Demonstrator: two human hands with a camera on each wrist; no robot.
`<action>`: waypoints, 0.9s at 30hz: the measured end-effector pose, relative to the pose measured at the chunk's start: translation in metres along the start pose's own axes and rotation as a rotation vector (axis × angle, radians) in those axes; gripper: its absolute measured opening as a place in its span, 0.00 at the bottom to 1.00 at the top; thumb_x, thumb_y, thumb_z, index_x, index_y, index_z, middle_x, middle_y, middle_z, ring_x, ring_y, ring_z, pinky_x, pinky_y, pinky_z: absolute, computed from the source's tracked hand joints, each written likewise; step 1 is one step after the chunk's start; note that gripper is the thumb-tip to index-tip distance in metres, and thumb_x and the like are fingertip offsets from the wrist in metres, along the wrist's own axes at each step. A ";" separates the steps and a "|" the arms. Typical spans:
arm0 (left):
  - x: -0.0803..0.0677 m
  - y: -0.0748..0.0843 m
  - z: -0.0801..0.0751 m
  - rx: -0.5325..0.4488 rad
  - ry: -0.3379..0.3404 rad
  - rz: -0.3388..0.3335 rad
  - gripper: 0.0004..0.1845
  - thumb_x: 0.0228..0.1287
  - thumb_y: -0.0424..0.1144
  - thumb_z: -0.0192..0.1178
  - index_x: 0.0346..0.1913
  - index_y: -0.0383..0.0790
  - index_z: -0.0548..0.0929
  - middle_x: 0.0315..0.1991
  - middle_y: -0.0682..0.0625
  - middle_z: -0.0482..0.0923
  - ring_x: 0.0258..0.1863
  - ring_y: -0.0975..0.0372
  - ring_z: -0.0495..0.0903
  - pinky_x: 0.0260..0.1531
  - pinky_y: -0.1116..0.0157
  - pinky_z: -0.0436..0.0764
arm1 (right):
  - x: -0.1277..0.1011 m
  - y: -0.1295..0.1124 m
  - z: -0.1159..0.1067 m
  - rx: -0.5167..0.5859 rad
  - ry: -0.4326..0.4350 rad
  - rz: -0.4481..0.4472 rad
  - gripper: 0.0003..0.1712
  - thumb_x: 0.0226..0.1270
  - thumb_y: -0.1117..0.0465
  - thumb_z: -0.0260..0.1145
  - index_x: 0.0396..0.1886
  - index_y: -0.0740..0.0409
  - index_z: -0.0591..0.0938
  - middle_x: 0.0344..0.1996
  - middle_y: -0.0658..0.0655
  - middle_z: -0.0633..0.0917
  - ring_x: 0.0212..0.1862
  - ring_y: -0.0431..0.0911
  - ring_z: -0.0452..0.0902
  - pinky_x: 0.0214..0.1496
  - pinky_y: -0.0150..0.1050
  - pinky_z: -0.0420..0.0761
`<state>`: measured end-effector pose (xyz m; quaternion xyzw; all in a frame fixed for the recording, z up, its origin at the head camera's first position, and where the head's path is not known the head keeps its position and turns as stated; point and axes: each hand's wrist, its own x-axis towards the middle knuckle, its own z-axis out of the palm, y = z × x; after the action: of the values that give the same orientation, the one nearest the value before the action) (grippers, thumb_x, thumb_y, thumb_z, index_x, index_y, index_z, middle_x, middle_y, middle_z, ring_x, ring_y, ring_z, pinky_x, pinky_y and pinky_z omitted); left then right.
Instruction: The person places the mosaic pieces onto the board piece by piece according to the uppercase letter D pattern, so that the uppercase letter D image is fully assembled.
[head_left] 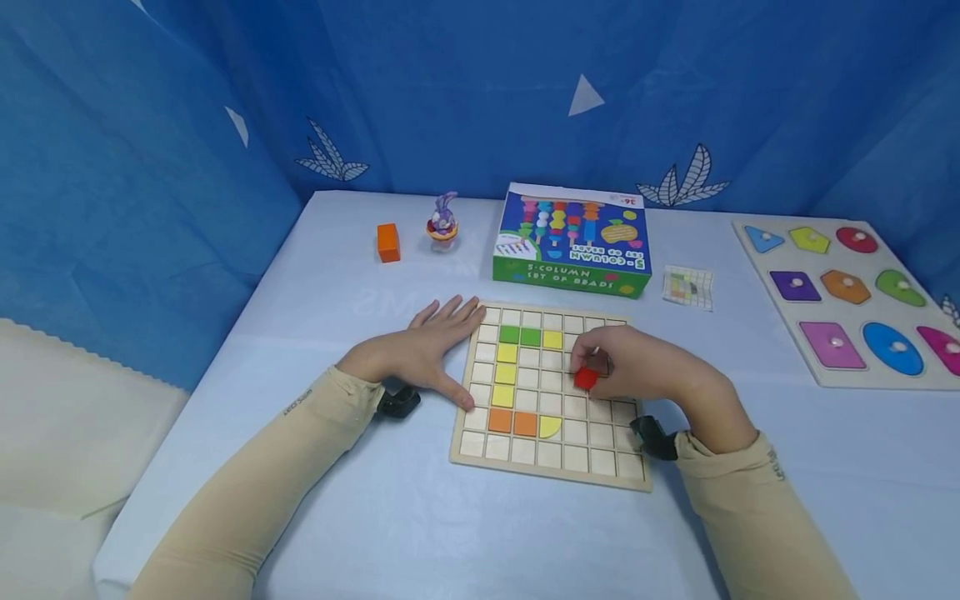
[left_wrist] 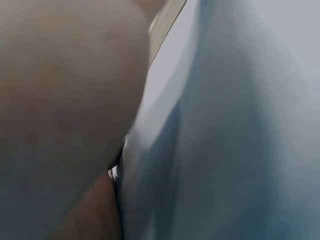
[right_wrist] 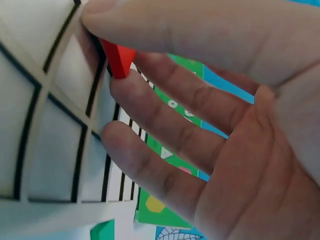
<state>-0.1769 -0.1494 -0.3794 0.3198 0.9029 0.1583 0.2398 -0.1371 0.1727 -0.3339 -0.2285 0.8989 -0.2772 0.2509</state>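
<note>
Your right hand (head_left: 637, 367) pinches a small red tile (head_left: 586, 379) between thumb and fingertips, just above the wooden grid board (head_left: 551, 467), toward its right half and about midway between the far and near edges. The right wrist view shows the tile held tilted over a cell, one corner down, not yet seated. Your left hand (head_left: 420, 354) lies flat with straight fingers against the board's left edge, thumb on the frame, steadying it.

By my reading, the pattern is only begun: two green tiles (head_left: 520, 336) and a yellow one sit near the far edge, three more yellow tiles (head_left: 504, 374) run down the left side, and two orange tiles (head_left: 512, 422) plus a yellow half-round lie toward the near left. Most cells are bare wood.

The red tile looks square, so it has no real long axis; its flat face is angled, not level with the board.
</note>
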 end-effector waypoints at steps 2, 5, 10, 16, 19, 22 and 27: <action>0.000 0.000 0.000 0.002 0.001 0.002 0.78 0.35 0.82 0.67 0.82 0.48 0.36 0.81 0.53 0.26 0.77 0.60 0.21 0.73 0.57 0.23 | 0.001 -0.001 0.003 -0.009 -0.001 -0.013 0.17 0.52 0.73 0.76 0.38 0.52 0.83 0.34 0.51 0.80 0.40 0.49 0.73 0.38 0.40 0.79; 0.000 0.000 0.000 0.001 -0.001 0.002 0.78 0.35 0.82 0.67 0.82 0.48 0.36 0.80 0.54 0.26 0.77 0.60 0.21 0.72 0.57 0.23 | 0.002 -0.003 0.004 -0.018 -0.001 -0.019 0.17 0.53 0.73 0.76 0.38 0.51 0.84 0.33 0.51 0.81 0.39 0.49 0.73 0.39 0.41 0.79; 0.000 0.000 0.000 0.001 -0.003 -0.001 0.78 0.35 0.82 0.67 0.82 0.48 0.36 0.80 0.53 0.26 0.77 0.60 0.21 0.72 0.57 0.23 | 0.000 -0.004 0.002 -0.016 0.011 0.002 0.13 0.55 0.68 0.78 0.39 0.53 0.85 0.33 0.50 0.82 0.39 0.48 0.74 0.41 0.40 0.80; -0.001 0.000 0.000 -0.002 -0.003 0.001 0.77 0.36 0.81 0.67 0.82 0.47 0.36 0.81 0.53 0.26 0.77 0.59 0.21 0.73 0.56 0.24 | 0.000 -0.004 0.001 -0.017 -0.003 0.036 0.09 0.57 0.63 0.79 0.35 0.54 0.86 0.30 0.49 0.81 0.35 0.47 0.73 0.37 0.39 0.79; -0.001 0.000 0.000 -0.001 -0.002 0.001 0.77 0.36 0.81 0.67 0.82 0.47 0.36 0.81 0.52 0.26 0.77 0.59 0.22 0.73 0.56 0.24 | 0.000 -0.004 0.002 -0.020 -0.009 0.019 0.09 0.57 0.63 0.79 0.35 0.53 0.86 0.29 0.49 0.81 0.35 0.47 0.73 0.37 0.39 0.79; -0.002 0.001 0.000 -0.001 -0.003 0.003 0.77 0.36 0.81 0.67 0.82 0.47 0.36 0.81 0.52 0.27 0.77 0.59 0.22 0.73 0.56 0.24 | 0.001 -0.005 0.003 -0.027 -0.017 0.011 0.10 0.57 0.62 0.79 0.36 0.53 0.86 0.28 0.49 0.81 0.35 0.47 0.73 0.37 0.39 0.79; -0.001 0.001 0.000 -0.001 -0.003 0.005 0.77 0.37 0.81 0.67 0.82 0.47 0.36 0.81 0.52 0.27 0.77 0.59 0.22 0.73 0.56 0.24 | 0.002 -0.003 0.003 -0.034 -0.021 0.045 0.11 0.57 0.62 0.79 0.38 0.53 0.87 0.29 0.49 0.81 0.36 0.47 0.74 0.37 0.39 0.79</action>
<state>-0.1761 -0.1498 -0.3784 0.3221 0.9016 0.1591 0.2409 -0.1356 0.1684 -0.3351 -0.2154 0.9057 -0.2539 0.2624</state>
